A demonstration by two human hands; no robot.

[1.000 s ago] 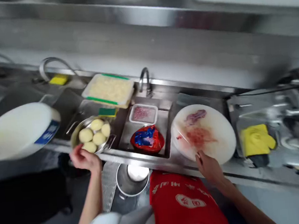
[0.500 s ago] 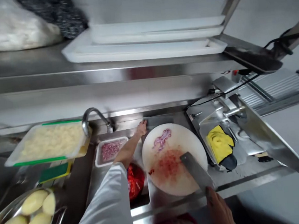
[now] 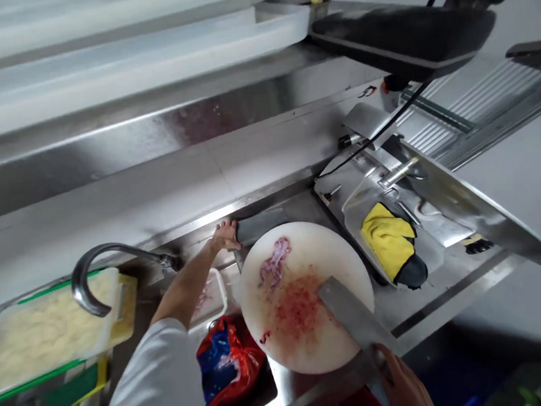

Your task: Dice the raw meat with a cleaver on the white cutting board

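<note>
In my right hand [image 3: 405, 384], closed round the handle, is a cleaver [image 3: 352, 313]. Its broad blade lies over the right part of a round white cutting board [image 3: 348, 266]. Red stains mark the board's middle, and a limp strip of pale purplish meat trimmings [image 3: 275, 263] rests towards its back left. My left hand [image 3: 226, 235] reaches behind the board, its thumb and fingers at the left end of a grey flat slab [image 3: 262, 224]. What lies under the fingers is hidden. My left forearm partly covers a white tray [image 3: 219, 294] of chopped reddish bits.
A red and blue plastic bag [image 3: 238, 359] sits in the sink left of the board. Beyond it are a curved tap [image 3: 84, 278] and a tub of pale pieces [image 3: 43, 327]. On the right, a yellow glove [image 3: 386, 240] lies in a clear container. A steel shelf [image 3: 148, 128] hangs above.
The view has swung right and tilted, so the board appears lower left and the bag shows more. Both hands keep their places: the left at the slab, the right on the cleaver.
</note>
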